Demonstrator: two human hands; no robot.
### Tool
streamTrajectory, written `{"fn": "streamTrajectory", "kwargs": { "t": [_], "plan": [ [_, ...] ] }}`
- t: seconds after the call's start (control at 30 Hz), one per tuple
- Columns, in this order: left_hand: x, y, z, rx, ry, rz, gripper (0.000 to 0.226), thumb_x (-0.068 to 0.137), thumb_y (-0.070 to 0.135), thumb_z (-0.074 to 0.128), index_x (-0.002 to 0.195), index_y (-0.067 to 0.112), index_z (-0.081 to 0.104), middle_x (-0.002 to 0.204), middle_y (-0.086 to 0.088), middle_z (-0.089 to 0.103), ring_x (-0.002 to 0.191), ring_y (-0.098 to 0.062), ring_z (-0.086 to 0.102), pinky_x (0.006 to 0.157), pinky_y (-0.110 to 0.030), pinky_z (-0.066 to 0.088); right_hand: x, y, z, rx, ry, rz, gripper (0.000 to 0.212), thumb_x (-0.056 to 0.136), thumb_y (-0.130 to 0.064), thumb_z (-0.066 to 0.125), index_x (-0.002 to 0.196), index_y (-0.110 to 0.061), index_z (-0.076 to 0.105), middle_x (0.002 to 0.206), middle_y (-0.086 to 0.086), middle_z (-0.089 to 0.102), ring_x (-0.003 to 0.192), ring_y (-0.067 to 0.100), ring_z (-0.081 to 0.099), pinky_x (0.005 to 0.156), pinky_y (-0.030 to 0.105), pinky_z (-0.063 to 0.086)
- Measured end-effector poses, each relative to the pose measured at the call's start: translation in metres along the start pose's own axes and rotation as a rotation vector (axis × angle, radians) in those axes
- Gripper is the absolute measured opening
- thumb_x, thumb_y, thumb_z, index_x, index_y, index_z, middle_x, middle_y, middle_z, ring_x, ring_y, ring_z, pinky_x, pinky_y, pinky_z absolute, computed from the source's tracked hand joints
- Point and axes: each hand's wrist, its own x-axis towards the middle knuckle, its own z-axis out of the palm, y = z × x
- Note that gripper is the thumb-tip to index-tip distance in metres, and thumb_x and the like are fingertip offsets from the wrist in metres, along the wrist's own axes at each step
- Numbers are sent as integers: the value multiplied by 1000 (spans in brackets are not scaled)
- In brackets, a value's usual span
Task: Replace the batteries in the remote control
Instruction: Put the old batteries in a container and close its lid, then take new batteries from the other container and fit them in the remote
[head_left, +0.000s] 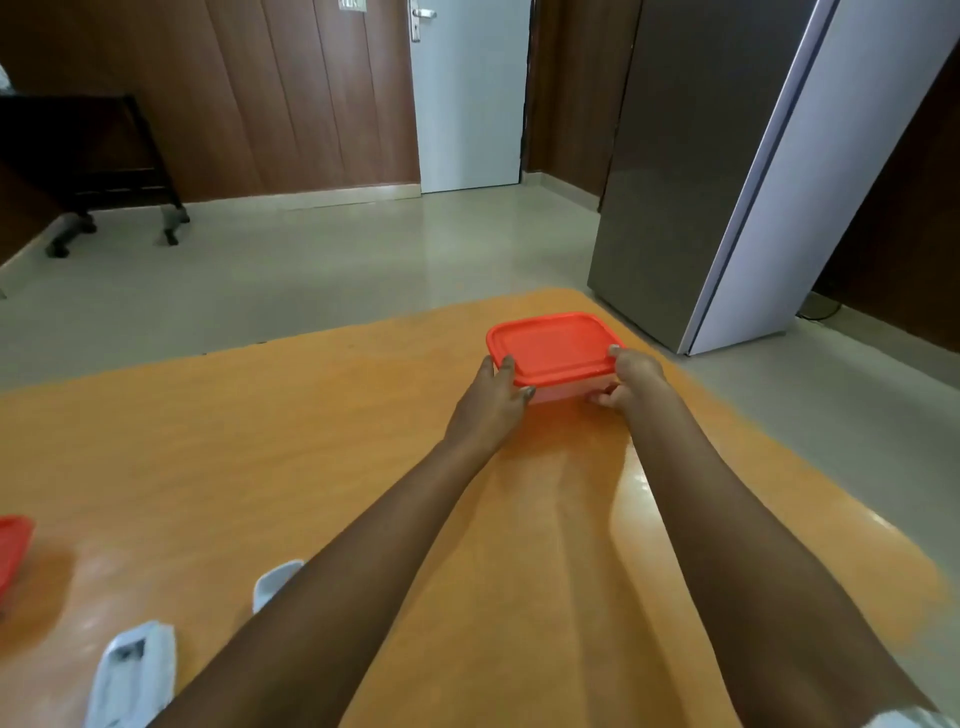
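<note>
Orange table (260, 457): both hands, left hand (491, 400) & right hand (631, 382), grip red-lidded box (553, 345).

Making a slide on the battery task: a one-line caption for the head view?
Both hands, left hand and right hand, grip a red-lidded container on the orange table.

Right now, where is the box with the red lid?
In the head view, the box with the red lid sits near the far right corner of the orange table, held between the left hand and right hand.
</note>
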Motion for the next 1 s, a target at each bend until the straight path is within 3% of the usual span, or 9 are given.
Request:
{"fn": "streamTrajectory", "kwargs": {
  "t": [0.13, 0.27, 0.43, 0.7, 0.77, 0.83, 0.93, 1.0],
  "plan": [
    [58, -2, 2, -31, -29, -1, 55, 98, 30, 38, 144, 4, 23, 146, -21, 34, 133, -33, 36, 105, -34, 32, 42, -14, 26, 8, -36, -5, 40, 94, -14, 48, 133, -10, 39, 136, 15, 44, 121, 34, 47, 101, 53, 39],
    [93, -4, 9, -38, -92, 4, 55, 98, 27, 37, 145, 4, 20, 150, -21, 29, 138, -31, 30, 106, -30, 28, 78, -17, 44, 5, -51, -113, 40, 93, -9, 50, 132, -6, 43, 99, 8, 54, 79, 19, 52, 87, 36, 45],
    [119, -3, 16, -16, -134, 26, 58, 98, 25, 39, 148, 11, 13, 154, -20, 22, 141, -30, 23, 110, -30, 24, 111, -17, 58, -98, -40, -269, 41, 93, -7, 50, 133, -6, 45, 133, 15, 52, 121, 30, 51, 107, 41, 40],
    [134, -6, 12, -8, -138, -1, 58, 98, 23, 37, 148, 10, 9, 153, -21, 22, 141, -30, 24, 107, -28, 25, 128, -16, 60, -126, -35, -284, 45, 90, -13, 56, 133, -6, 45, 134, 17, 52, 121, 30, 51, 105, 44, 41],
    [132, -7, 8, -41, -126, -4, 57, 99, 22, 37, 148, 10, 11, 154, -18, 22, 142, -29, 23, 109, -28, 24, 121, -16, 55, -97, -34, -278, 40, 90, -13, 56, 128, -2, 48, 125, 20, 57, 106, 27, 57, 96, 38, 45],
    [127, -7, 5, -87, -101, -11, 55, 98, 22, 37, 147, 9, 15, 154, -16, 24, 142, -28, 24, 110, -29, 25, 106, -15, 49, -87, -40, -283, 26, 90, -12, 56, 113, 0, 55, 103, 18, 61, 79, 23, 56, 76, 35, 45],
    [112, -8, -3, -231, -8, -32, 48, 97, 19, 40, 143, 9, 33, 150, -13, 36, 137, -27, 34, 111, -33, 30, 79, -9, 39, -73, -65, -268, 27, 91, -9, 51, 116, 0, 53, 120, 26, 55, 101, 29, 59, 88, 41, 49],
    [98, -7, -9, -352, 100, -37, 38, 95, 15, 42, 130, 8, 51, 138, -12, 51, 127, -26, 46, 103, -33, 38, 56, -4, 32, -60, -92, -278, 19, 92, -6, 46, 110, -2, 52, 106, 22, 55, 87, 25, 59, 73, 35, 51]
  ]
}}
